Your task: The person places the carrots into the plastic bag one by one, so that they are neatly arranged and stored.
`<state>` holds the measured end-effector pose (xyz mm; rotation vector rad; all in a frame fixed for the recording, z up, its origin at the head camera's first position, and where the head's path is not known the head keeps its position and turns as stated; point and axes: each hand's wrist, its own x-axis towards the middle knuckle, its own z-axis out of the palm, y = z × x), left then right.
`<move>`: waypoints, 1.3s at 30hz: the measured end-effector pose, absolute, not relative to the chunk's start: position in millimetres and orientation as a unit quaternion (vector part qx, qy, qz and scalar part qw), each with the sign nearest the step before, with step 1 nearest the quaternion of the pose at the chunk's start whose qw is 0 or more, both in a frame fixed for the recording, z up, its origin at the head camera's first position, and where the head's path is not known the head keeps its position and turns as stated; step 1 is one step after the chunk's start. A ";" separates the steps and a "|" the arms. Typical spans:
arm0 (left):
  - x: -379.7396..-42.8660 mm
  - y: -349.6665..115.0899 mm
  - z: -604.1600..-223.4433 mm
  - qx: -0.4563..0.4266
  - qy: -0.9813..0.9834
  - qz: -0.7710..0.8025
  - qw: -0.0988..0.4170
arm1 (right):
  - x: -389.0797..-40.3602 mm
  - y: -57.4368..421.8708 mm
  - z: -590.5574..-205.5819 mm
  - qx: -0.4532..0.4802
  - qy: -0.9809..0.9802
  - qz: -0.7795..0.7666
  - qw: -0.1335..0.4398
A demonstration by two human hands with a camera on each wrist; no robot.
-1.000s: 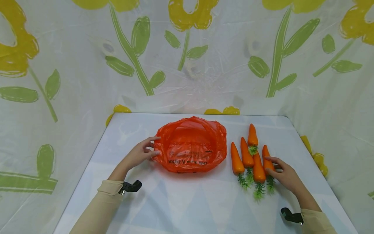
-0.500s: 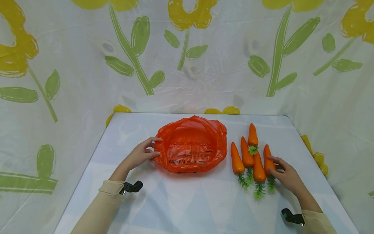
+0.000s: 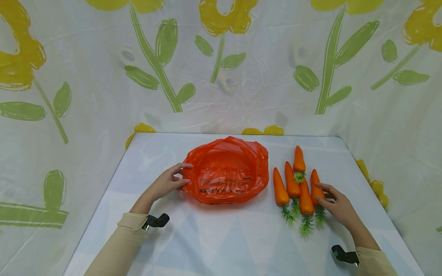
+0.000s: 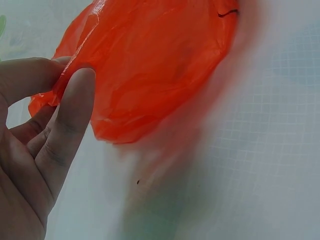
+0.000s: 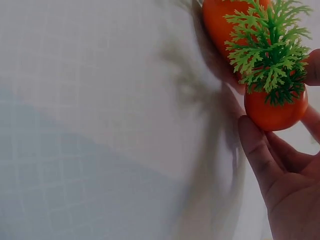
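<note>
Carrot in right hand, bag rim in left

Nearest: two beige sleeves, left (image 3: 121,243) and right (image 3: 374,261), each with a black wrist device at the cuff, left (image 3: 156,220) and right (image 3: 344,255). Counter (image 3: 214,239) pale, patterned with bluish triangles.

Right hand (image 3: 337,205): thumb on one side, fingers on the other, holding the rightmost carrot (image 3: 314,183) near its leafy end. Greens point toward the person; cannot tell whether the carrot touches the counter.

Just left of it, the lower middle carrot (image 3: 305,202), greens also nearward. Then a second carrot (image 3: 291,182) and the leftmost carrot (image 3: 281,189), side by side. Farthest of the five, the top carrot (image 3: 299,160), its greens over the tip of the lower middle one.

Left hand (image 3: 165,184): thumb and fingers pinching the left rim of a red plastic bag (image 3: 224,178). Bag sits mid-counter, mouth gaping, dark print visible, apart from the carrots.

Behind the counter, a pale curtain (image 3: 262,88) with yellow flowers and green stems
</note>
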<state>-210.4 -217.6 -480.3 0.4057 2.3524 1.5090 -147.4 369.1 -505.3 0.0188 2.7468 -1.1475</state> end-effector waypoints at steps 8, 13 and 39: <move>-210.4 -215.8 -480.2 0.136 0.820 0.531 0.166 | -148.7 367.1 -503.6 0.001 0.919 -0.387 0.075; -210.3 -216.2 -481.1 0.134 0.822 0.529 0.164 | -149.3 366.5 -502.3 -0.001 0.916 -0.394 0.071; -210.3 -215.6 -482.0 0.145 0.813 0.544 0.148 | -150.0 353.0 -489.8 -0.035 0.903 -0.427 0.022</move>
